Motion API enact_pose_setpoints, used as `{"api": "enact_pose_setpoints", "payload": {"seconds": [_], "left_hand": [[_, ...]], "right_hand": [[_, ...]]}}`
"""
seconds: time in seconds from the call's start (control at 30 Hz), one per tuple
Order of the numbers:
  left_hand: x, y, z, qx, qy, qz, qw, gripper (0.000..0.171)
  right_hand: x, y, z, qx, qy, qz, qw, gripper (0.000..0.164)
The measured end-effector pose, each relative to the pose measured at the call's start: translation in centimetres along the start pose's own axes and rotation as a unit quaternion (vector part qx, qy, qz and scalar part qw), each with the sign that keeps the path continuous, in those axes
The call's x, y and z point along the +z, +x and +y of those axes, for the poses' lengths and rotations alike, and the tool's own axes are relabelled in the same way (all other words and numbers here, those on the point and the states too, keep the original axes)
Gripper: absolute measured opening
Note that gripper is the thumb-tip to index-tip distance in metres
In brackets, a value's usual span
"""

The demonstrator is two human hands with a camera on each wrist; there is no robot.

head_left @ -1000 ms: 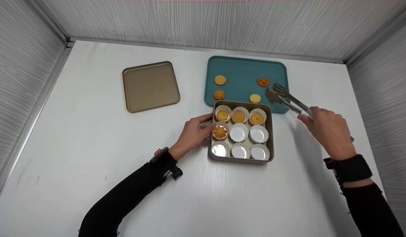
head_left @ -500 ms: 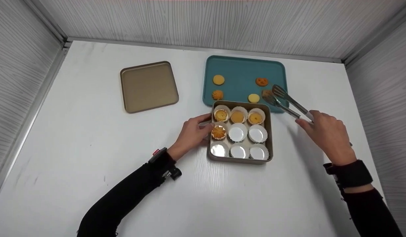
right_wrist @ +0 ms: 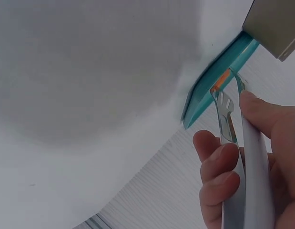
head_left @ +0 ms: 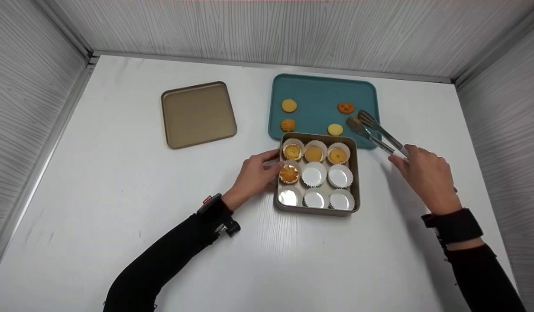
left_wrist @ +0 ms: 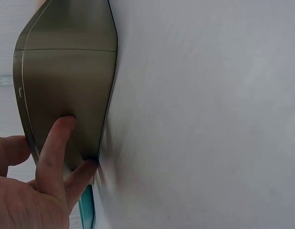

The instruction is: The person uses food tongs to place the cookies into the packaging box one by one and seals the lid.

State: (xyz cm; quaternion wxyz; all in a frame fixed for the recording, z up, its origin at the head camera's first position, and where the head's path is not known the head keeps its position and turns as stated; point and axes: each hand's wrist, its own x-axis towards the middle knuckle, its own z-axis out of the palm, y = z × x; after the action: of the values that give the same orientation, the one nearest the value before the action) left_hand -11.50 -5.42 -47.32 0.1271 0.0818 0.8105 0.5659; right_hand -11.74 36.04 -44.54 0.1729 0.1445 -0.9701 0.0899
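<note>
My left hand (head_left: 256,175) grips the left wall of a square bronze tin (head_left: 357,195), thumb over the rim and fingers along the outside. White paper cups (head_left: 314,174) fill the tin. The back row holds cookies (head_left: 314,154), and another cookie (head_left: 289,174) is in the middle row's left cup. My right hand (head_left: 427,175) holds metal tongs (head_left: 381,132), their tips apart over the right part of the teal tray (head_left: 318,86). In the right wrist view, an orange-brown cookie (right_wrist: 220,81) shows between the tong tips.
On the tray lie a round cookie (head_left: 289,105), a swirled cookie (head_left: 287,125), a pretzel-shaped cookie (head_left: 345,108) and a pale round cookie (head_left: 334,129). The tin's back edge overlaps the tray's front. A bronze lid (head_left: 199,115) lies at left. Grey panels (head_left: 267,32) enclose the table.
The right hand has shifted slightly left and toward the body with the tongs. The tong tips have moved a little around the tray's right side. The left hand and tin stay put.
</note>
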Motion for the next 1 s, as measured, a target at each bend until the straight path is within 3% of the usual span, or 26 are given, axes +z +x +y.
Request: {"api": "enact_pose_setpoints", "payload": {"seconds": [0.3,0.73,1.0], "left_hand": [[0.0,0.0,0.0,0.002,0.002,0.004,1.0,0.05],[0.0,0.0,0.2,-0.011,0.008,0.005,0.9999,0.05],[0.2,0.1,0.0,-0.01,0.014,0.007,0.9998,0.05]], "right_hand": [[-0.1,-0.2,0.7,0.04,0.056,-0.033,0.997,0.045],[-2.5,-1.0,-0.5,0.007,0.075,0.004,0.997,0.039],[-4.2,-2.4,-2.4,-0.01,0.09,0.0,0.996,0.043]]}}
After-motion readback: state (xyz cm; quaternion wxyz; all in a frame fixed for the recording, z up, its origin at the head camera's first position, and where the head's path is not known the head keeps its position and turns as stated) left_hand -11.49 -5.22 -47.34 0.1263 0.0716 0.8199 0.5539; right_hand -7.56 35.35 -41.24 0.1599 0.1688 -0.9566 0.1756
